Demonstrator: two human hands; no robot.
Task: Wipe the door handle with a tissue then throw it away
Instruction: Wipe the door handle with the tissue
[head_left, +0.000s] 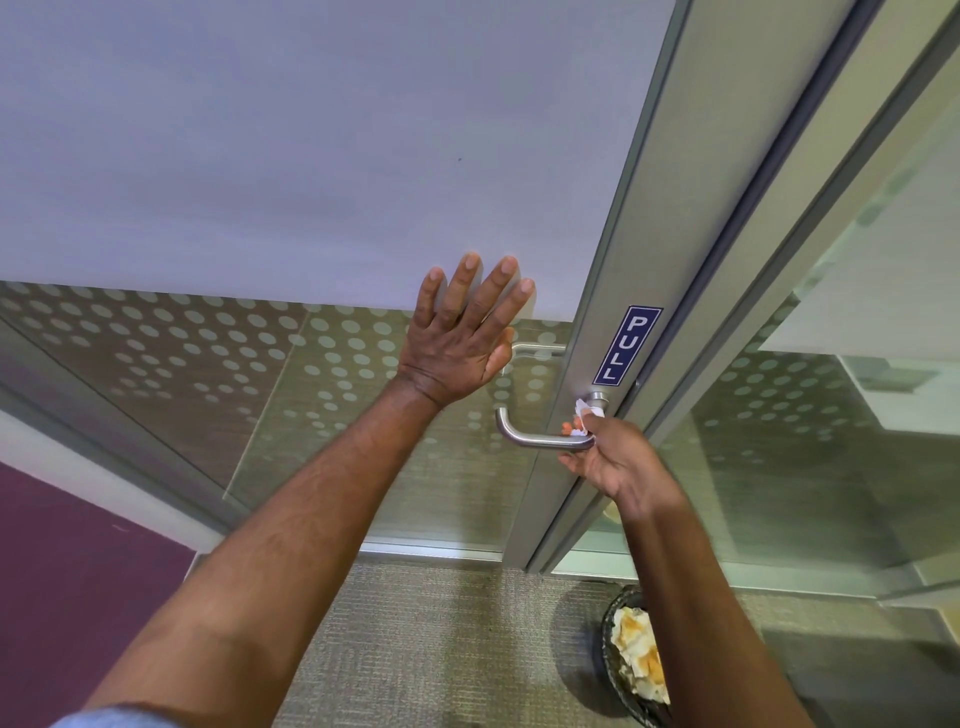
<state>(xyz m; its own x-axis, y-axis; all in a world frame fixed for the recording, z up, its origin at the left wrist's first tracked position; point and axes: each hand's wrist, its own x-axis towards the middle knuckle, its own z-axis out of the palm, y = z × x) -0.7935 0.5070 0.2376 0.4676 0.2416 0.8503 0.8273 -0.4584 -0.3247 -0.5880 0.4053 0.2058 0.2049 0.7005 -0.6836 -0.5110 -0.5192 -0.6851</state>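
Note:
A brushed-metal lever door handle (530, 438) sticks out from the grey frame of a glass door. My right hand (618, 465) grips a small crumpled white tissue (583, 418) with orange marks and presses it against the handle's right end, close to the round base. My left hand (465, 332) lies flat on the door's frosted glass, fingers spread, just up and left of the handle, holding nothing.
A blue PULL sign (627, 345) is stuck on the door frame (670, 208) above the handle. A dark mesh waste bin (631, 654) with crumpled tissues stands on the carpet at the lower right, partly behind my right forearm. A purple wall (67, 571) runs along the left.

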